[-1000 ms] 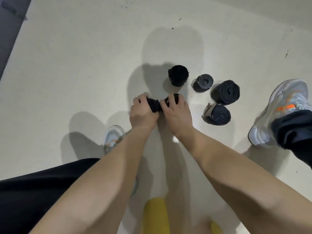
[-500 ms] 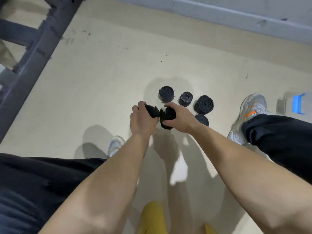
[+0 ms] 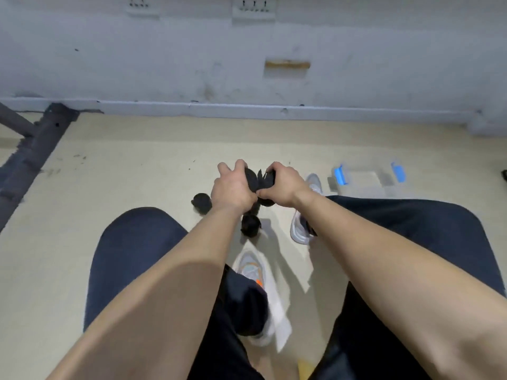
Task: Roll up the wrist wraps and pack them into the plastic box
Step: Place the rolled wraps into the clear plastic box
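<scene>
Both of my hands grip a black wrist wrap [image 3: 259,180] held up in front of me. My left hand [image 3: 233,187] curls round its left part and my right hand [image 3: 282,185] round its right part, so most of it is hidden. Two rolled black wraps lie on the floor below: one wrap [image 3: 201,202] left of my left hand, another wrap [image 3: 250,225] under my wrists. A clear plastic box [image 3: 365,182] with blue latches stands on the floor to the right, beyond my right shoe.
My knees in dark trousers fill the lower view, with a grey and orange shoe [image 3: 251,266] between them and another shoe [image 3: 304,209] further right. A dark metal frame [image 3: 33,157] runs along the left. A grey wall [image 3: 247,64] closes the far side.
The view has tilted up, bringing the wall and the plastic box into sight. My hands have lifted the wrap off the floor, away from the rolled wraps.
</scene>
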